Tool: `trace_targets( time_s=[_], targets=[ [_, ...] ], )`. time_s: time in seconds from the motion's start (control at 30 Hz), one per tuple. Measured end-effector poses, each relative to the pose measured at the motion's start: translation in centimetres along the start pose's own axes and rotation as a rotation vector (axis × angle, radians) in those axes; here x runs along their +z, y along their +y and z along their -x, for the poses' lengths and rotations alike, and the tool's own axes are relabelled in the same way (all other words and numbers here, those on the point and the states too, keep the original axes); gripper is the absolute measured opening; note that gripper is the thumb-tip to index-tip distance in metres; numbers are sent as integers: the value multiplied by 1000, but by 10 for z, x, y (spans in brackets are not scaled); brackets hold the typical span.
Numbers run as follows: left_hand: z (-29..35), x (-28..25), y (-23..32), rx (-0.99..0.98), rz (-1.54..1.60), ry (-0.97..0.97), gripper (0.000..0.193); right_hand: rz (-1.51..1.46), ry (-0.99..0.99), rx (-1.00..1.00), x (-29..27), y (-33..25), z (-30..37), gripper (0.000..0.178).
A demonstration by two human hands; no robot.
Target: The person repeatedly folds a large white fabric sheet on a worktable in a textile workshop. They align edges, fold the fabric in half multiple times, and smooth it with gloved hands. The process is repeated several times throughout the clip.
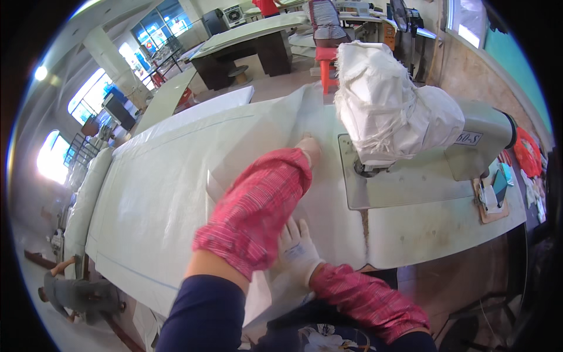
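A large translucent white plastic sheet (158, 170) covers the table before me, with a raised fold along its middle. My left arm, in a red plaid sleeve cover, reaches forward across it. At its end my left hand (311, 150) rests on the sheet's far part; its fingers are mostly hidden by the sleeve and blurred. Nearer to me, my right hand (298, 252) wears a white glove and lies flat on the sheet, fingers spread. Right of both hands stands a sewing machine (481, 138), its head wrapped in white woven cloth (381, 105).
At the table's right end lie a clipboard (491, 202) with small items and a red plastic bag (528, 154). A red stool (326, 64) with a seated person stands beyond. Another person (82, 293) bends at the lower left, near a long white roll (87, 199).
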State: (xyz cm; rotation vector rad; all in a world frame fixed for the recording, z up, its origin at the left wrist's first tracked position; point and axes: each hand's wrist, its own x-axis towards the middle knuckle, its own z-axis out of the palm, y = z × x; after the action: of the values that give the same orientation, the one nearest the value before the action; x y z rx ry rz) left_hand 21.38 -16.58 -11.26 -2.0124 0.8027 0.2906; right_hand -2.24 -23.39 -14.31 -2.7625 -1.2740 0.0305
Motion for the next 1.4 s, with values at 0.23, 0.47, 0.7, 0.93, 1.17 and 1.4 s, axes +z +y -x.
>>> trace_targets(
  time_s=[0.23,0.47,0.7,0.93,1.17,1.4],
  targets=[
    [-35,75,-5,-539,1114,532,55,-176,132,-73,-14,-2,44,62],
    [-55,52,-2,-554,952,593,49,-539,-36,-172,-27,4,53,46],
    [-53,55,-2,-621,1072,644,52,-1337,539,767,-52,99,9,47],
    [-49,40,-13,-696,1011,569,47,-768,213,892,-41,135,-95,52],
    [-42,14,-17,-609,1047,386,35,-230,6,452,-17,28,48,62],
    [-59,14,-42,-393,739,239,29,-320,-208,447,-43,13,76,70]
  ],
)
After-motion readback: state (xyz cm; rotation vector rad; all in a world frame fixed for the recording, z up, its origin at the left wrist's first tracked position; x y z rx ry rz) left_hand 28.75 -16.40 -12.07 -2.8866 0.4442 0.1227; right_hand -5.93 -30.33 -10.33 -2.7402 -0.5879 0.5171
